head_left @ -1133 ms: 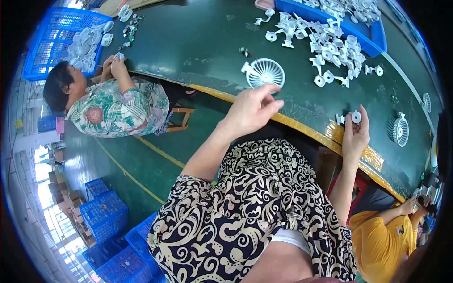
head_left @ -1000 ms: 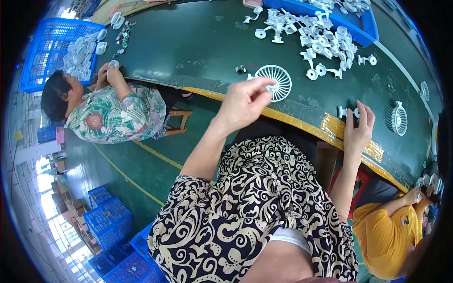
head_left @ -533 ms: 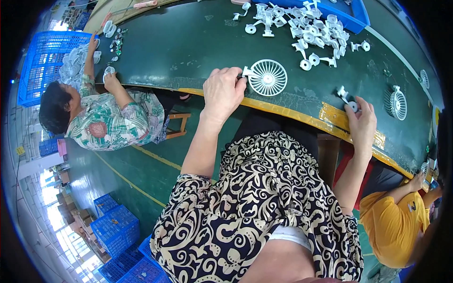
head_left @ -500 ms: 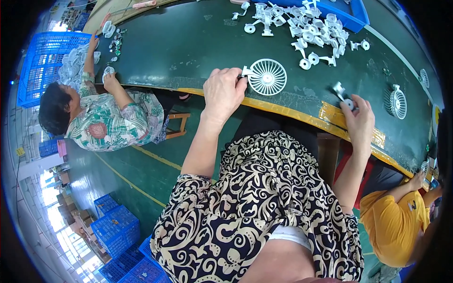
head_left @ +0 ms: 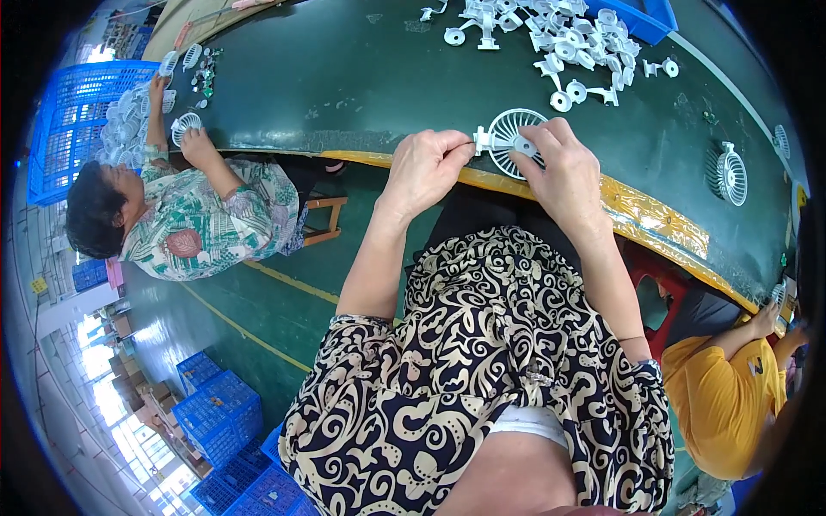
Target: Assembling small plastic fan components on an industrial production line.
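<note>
Probably a factory assembly line: long green belt [head_left: 344,77], piled white plastic parts [head_left: 559,34], stacked blue crates [head_left: 215,413].

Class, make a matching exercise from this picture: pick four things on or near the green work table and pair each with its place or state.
Things:
1. round white fan grille
2. pile of white plastic parts
3. second white grille
4. blue crate

Places or states:
A. lying alone on the green table, to the right
B. standing at the table's far left, beside a seated co-worker
C. held at the table's edge by the left hand and right hand
D. heaped at the table's far side

Pairs: 1-C, 2-D, 3-A, 4-B
</note>
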Motion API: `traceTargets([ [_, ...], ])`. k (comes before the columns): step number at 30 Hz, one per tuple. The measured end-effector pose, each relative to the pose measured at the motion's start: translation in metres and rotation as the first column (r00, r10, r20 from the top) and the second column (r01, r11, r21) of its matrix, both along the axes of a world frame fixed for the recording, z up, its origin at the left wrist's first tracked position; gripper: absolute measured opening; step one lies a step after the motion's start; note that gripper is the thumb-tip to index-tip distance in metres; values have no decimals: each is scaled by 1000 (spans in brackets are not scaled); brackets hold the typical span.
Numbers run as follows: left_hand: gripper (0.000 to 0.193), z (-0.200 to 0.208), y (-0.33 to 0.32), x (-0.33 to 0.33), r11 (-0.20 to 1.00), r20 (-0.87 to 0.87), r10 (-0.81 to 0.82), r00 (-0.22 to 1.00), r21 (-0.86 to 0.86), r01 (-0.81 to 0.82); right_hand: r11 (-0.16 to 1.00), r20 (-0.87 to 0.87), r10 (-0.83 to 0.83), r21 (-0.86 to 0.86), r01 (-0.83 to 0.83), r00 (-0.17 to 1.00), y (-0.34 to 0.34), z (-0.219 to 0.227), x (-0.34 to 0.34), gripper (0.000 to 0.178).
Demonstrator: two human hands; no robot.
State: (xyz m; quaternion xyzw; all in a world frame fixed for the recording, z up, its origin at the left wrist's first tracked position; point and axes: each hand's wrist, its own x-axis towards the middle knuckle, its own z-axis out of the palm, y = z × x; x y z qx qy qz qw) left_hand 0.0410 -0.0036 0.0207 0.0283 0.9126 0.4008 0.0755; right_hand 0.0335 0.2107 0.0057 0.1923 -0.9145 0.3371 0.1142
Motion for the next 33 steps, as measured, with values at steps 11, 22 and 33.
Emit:
traceTargets([
  [11,23,-7,1,-2,999,88,21,996,46,-25,968,3,105,228,-103,994,-4,3,-9,15],
  [22,35,-25,30,-8,994,-163,94,982,-37,-101,957,58,71,276,-85,996,-6,5,-13,15],
  [33,30,-35,-31,-49,964,-176,123,977,255,-76,998,124,24,46,-30,992,43,16,16,47],
])
